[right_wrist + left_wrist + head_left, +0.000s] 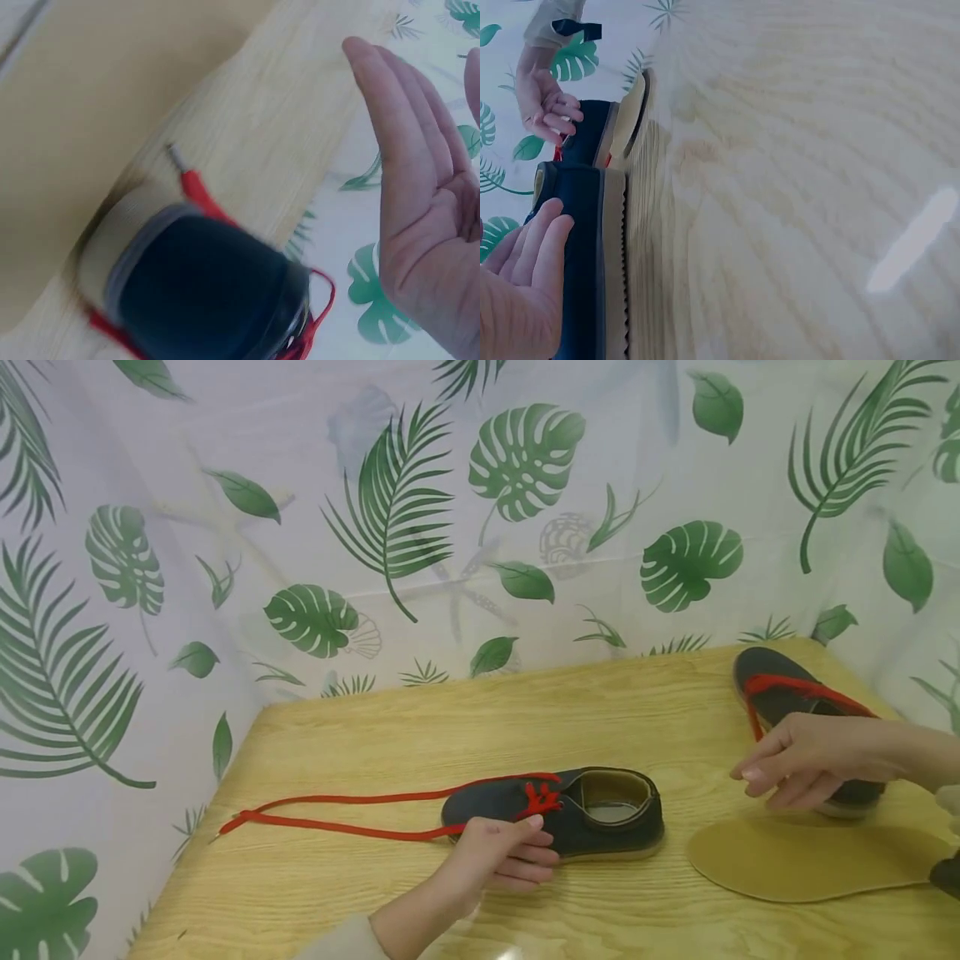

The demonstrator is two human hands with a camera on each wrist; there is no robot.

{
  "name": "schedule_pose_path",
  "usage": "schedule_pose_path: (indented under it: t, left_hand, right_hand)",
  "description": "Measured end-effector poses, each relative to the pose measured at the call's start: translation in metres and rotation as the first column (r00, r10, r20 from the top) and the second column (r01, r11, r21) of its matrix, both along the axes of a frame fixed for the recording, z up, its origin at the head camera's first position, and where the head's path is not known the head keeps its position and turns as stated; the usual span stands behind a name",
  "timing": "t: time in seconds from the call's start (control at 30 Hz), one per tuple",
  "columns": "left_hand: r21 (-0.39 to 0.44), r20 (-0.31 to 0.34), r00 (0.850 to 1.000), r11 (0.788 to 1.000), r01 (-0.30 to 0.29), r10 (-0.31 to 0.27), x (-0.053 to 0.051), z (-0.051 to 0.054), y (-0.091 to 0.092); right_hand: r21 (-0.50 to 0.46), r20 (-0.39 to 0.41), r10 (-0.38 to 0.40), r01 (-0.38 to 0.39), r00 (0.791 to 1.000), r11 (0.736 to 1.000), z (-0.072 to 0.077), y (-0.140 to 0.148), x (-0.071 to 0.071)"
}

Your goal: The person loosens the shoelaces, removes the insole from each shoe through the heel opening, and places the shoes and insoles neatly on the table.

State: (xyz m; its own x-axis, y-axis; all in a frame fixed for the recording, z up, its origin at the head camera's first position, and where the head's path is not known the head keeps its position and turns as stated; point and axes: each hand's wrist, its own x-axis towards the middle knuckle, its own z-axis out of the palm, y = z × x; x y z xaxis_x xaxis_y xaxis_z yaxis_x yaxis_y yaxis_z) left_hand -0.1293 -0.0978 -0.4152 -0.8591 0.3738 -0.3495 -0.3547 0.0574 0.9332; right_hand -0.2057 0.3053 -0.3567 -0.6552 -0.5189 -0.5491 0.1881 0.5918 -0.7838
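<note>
A dark navy shoe (495, 802) stands upright near the middle of the table, toe to the left. Its red shoelace (352, 798) runs out in two long strands toward the left edge. Beside the shoe's near side is my left hand (498, 856), fingers loosely extended; whether it touches the shoe I cannot tell. My right hand (813, 760) hovers, relaxed and holding nothing, in front of a second navy shoe (780, 668) with red laces, which it partly hides. In the right wrist view that shoe's heel (202, 285) shows next to the hand.
A tan insole (795, 864) lies on the wooden table (360, 893) at the right, below my right hand. Leaf-patterned cloth (450, 527) hangs behind and at both sides of the table. A dark object (947, 875) shows at the right edge of the head view.
</note>
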Motion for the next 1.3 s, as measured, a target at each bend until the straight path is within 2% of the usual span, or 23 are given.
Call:
schedule_pose_path:
  t: [0.07,0.1,0.17,0.27,0.33,0.4,0.47,0.63,0.83,1.0,1.13,1.23,1.3]
  left_hand:
    - [0.058,0.110,0.993,0.998,0.032,-0.038,0.001,-0.002,0.001]
    - [0.098,0.171,0.984,0.994,0.039,-0.055,0.002,-0.003,0.001]
    - [0.183,0.281,0.956,0.983,0.037,-0.088,0.004,-0.005,0.000]
    - [0.271,0.409,0.907,0.963,-0.016,-0.100,0.006,-0.005,0.000]
    - [0.295,0.450,0.890,0.952,-0.078,-0.066,0.008,-0.005,0.002]
    - [0.305,0.480,0.877,0.941,-0.148,-0.018,0.011,-0.003,0.007]
    - [0.308,0.513,0.857,0.923,-0.230,0.043,0.015,-0.001,0.014]
    - [0.312,0.562,0.811,0.867,-0.389,0.162,0.023,0.002,0.029]
    - [0.303,0.580,0.783,0.832,-0.464,0.225,0.027,0.001,0.037]
    - [0.288,0.614,0.739,0.793,-0.536,0.277,0.026,0.000,0.043]
    - [0.291,0.656,0.699,0.759,-0.582,0.285,0.025,0.002,0.050]
    - [0.288,0.675,0.680,0.746,-0.600,0.286,0.024,0.002,0.054]
    - [0.282,0.678,0.676,0.747,-0.603,0.289,0.024,0.002,0.056]
  right_hand:
    - [0.013,0.009,-0.022,0.022,1.000,1.000,0.001,-0.008,-0.003]
    - [0.020,0.022,-0.041,0.041,0.999,0.999,0.001,-0.012,-0.005]
    - [0.030,0.054,-0.090,0.089,0.994,0.996,0.000,-0.020,-0.010]
    - [0.038,0.113,-0.166,0.163,0.980,0.986,-0.004,-0.033,-0.018]
    - [0.035,0.136,-0.186,0.183,0.973,0.982,-0.006,-0.040,-0.023]
    - [0.038,0.143,-0.189,0.185,0.972,0.982,-0.008,-0.047,-0.028]
    - [0.043,0.131,-0.178,0.174,0.975,0.984,-0.008,-0.053,-0.032]
    - [0.067,0.097,-0.159,0.153,0.982,0.986,-0.006,-0.069,-0.036]
    - [0.057,0.073,-0.137,0.133,0.988,0.989,0.000,-0.084,-0.039]
    - [0.037,0.071,-0.118,0.116,0.990,0.993,-0.001,-0.097,-0.042]
    - [0.046,0.080,-0.101,0.098,0.992,0.994,-0.003,-0.108,-0.043]
    - [0.048,0.077,-0.084,0.080,0.993,0.996,-0.005,-0.116,-0.043]
    - [0.049,0.070,-0.074,0.071,0.995,0.996,-0.006,-0.121,-0.042]
